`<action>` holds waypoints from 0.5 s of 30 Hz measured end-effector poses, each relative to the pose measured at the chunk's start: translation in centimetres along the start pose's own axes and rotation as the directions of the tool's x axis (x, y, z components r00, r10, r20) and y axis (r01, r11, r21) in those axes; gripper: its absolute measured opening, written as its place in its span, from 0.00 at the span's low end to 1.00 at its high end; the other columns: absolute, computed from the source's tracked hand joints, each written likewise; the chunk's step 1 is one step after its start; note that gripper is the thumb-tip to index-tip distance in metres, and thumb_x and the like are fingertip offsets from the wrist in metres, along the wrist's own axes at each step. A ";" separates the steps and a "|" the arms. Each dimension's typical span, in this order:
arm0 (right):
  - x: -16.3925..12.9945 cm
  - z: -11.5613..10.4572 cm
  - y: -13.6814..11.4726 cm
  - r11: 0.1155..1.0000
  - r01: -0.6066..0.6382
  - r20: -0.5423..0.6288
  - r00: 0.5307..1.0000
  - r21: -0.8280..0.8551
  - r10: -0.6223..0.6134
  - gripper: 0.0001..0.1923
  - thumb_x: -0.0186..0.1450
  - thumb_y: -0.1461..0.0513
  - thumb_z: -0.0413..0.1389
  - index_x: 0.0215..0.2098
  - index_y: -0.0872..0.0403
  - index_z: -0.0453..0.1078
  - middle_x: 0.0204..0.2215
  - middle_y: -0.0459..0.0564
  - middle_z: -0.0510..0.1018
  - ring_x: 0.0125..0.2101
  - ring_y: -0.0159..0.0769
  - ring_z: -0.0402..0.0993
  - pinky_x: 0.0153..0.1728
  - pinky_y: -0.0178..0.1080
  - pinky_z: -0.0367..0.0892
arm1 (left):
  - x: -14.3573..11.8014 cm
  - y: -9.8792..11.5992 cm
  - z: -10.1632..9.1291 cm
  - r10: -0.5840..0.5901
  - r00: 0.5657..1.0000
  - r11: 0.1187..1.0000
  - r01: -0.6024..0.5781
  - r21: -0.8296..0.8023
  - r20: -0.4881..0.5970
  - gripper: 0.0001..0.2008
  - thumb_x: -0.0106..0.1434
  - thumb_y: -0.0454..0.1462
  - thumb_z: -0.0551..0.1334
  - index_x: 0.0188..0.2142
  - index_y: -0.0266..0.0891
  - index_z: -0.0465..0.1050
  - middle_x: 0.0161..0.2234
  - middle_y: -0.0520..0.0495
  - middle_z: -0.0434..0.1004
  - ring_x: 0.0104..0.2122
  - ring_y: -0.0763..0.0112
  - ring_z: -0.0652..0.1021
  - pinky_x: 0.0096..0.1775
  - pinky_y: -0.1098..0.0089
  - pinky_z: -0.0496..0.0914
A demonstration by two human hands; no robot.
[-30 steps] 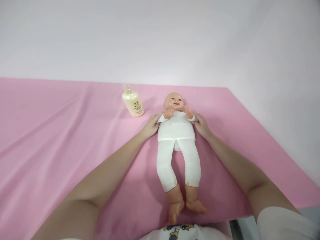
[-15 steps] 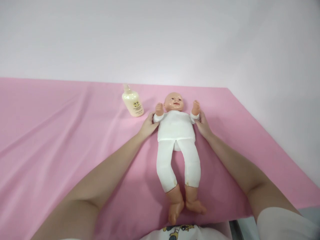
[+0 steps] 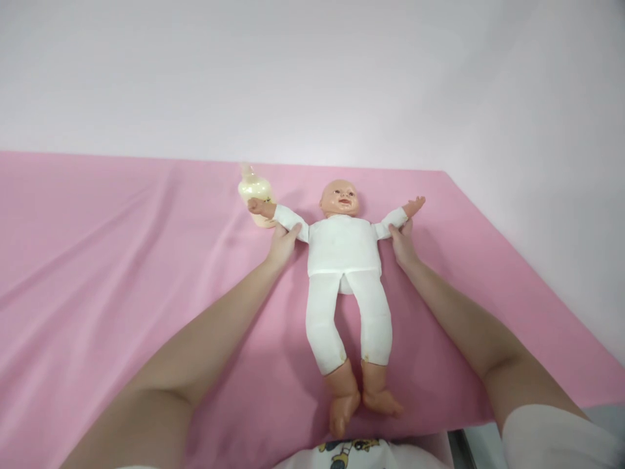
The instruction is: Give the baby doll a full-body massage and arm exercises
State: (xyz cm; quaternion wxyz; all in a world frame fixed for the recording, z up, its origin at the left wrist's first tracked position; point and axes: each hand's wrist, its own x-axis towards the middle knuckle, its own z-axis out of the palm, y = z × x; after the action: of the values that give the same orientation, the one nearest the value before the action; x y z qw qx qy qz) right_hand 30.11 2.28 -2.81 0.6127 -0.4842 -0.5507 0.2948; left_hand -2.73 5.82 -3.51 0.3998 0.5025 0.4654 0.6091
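Note:
A baby doll (image 3: pixel 344 246) with a white cloth body lies face up, its head away from me and its feet toward me. Both of its arms are spread out to the sides. My left hand (image 3: pixel 284 242) is closed round the doll's arm on the left, the thumb on top of the white sleeve. On the other side, my right hand (image 3: pixel 402 242) grips the doll's other arm near the wrist. The fingers under each sleeve are partly hidden.
A pale yellow pump bottle (image 3: pixel 254 189) stands behind the doll's left-side hand, which partly covers it. The pink cloth (image 3: pixel 146 273) is creased on the left. A white wall (image 3: pixel 312 78) rises beyond its far edge.
The doll's arms have swung outward from raised beside its head to stretched wide, with my hands on them. The arm on the left now overlaps the bottle. Body and legs have stayed put.

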 end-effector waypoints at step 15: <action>-1.0 0.8 -1.0 0.938 0.274 0.359 0.915 -0.213 -0.186 0.23 0.66 0.63 0.50 0.58 0.45 0.71 0.60 0.50 0.75 0.61 0.44 0.69 0.68 0.53 0.59 | -1.3 1.2 0.6 0.257 0.844 0.876 -0.409 0.256 0.470 0.23 0.65 0.41 0.60 0.59 0.41 0.73 0.60 0.39 0.75 0.61 0.56 0.74 0.65 0.51 0.64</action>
State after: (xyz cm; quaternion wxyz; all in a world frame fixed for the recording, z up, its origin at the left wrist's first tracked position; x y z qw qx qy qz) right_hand 28.97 1.24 -2.35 0.4730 -0.4342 -0.7334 0.2232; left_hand -1.96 4.35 -2.61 0.2821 0.7585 0.3712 0.4553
